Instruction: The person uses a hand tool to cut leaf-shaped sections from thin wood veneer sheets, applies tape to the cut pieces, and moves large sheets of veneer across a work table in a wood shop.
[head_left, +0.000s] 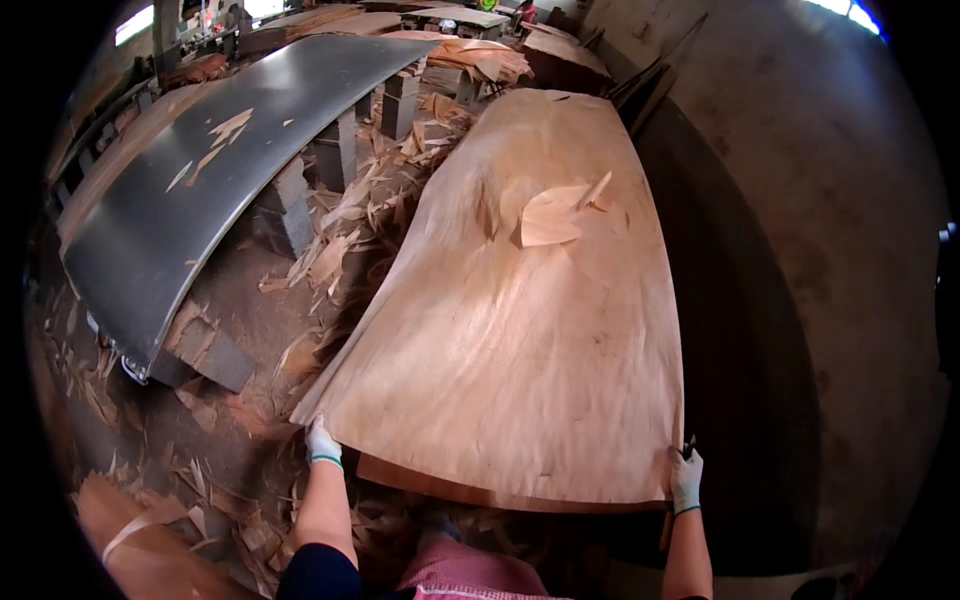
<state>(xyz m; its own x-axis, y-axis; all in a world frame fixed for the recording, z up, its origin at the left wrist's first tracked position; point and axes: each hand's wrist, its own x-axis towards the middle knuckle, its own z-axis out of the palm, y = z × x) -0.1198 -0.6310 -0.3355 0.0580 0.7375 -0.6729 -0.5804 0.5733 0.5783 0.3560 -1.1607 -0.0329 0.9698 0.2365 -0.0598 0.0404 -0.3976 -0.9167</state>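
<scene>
A long, wavy sheet of pale wood veneer [520, 360] stretches away in front of me over a stack of similar sheets [450, 483]. My left hand [323, 440], in a white glove, grips the sheet's near left corner. My right hand [686, 480], also gloved, is closed at the near right corner, with a small dark object at its fingertips that I cannot make out clearly. A torn veneer piece [550, 222] lies on top of the sheet toward its far half.
At left a dark, smooth panel [220, 155] rests on grey blocks [285, 210]. Veneer scraps [325, 255] litter the floor. A concrete wall [820, 200] runs along the right. Further veneer stacks [470, 55] and people [525, 15] are in the background.
</scene>
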